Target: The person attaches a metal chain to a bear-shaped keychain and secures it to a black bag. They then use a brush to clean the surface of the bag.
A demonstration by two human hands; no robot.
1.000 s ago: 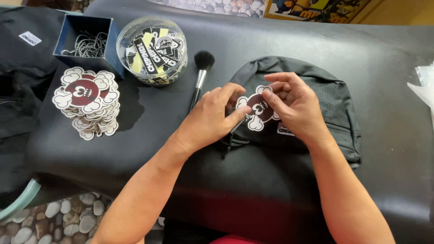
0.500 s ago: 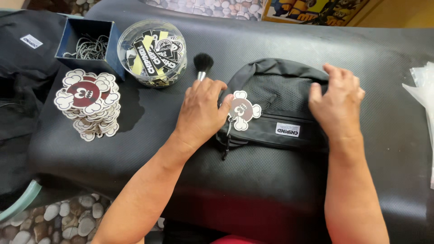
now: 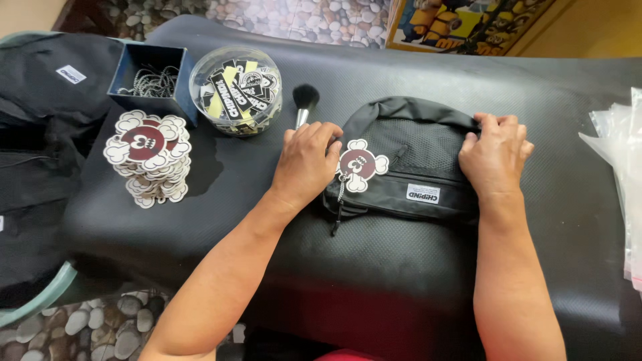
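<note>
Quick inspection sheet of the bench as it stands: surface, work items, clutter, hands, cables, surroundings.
Surface: black padded table, bare in front of the bag.
Work items: black bag lying flat, skull-shaped tag hanging at its left end.
Clutter: stack of tags, blue box of chains, clear tub of labels, brush, plastic sleeves at right edge.
Hands: left hand on the bag's left end beside the tag; right hand gripping its upper right edge.
Cables: nothing seen.
Surroundings: pebble-pattern floor, dark bags at left.
</note>
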